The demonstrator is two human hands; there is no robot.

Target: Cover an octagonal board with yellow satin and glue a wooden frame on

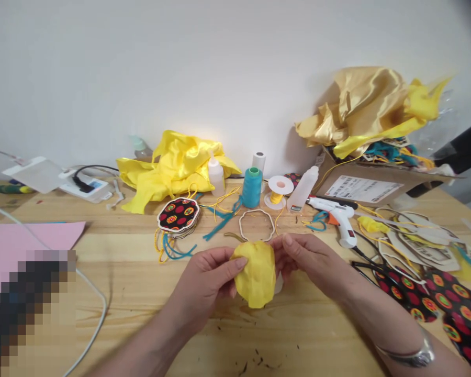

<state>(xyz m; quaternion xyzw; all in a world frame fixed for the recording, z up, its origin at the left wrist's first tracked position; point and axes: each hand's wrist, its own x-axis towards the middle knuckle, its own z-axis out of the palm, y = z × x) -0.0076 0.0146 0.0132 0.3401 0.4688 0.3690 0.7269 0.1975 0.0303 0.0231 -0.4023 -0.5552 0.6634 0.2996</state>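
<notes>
My left hand (215, 269) pinches a yellow satin fabric piece (255, 275) at its left edge, thumb on top and fingers behind. At the piece's upper right edge, my right hand (298, 254) is closed, its fingertips partly hidden behind the cloth. The piece looks rounded with a wavy outline, held above the wooden table (172, 340). Just beyond it lies a thin scalloped frame (240, 228). A stack of scalloped pieces faced with black floral fabric (178, 214) sits to the left, with yellow and teal cords around it.
Behind stand a teal thread cone (251, 188), a yellow cord spool (277, 198) and squeeze bottles (216, 178). A white glue gun (339, 214) lies right, near a cardboard box (361, 183) and floral fabric pieces (410, 293). Crumpled yellow satin (172, 167) lies against the wall.
</notes>
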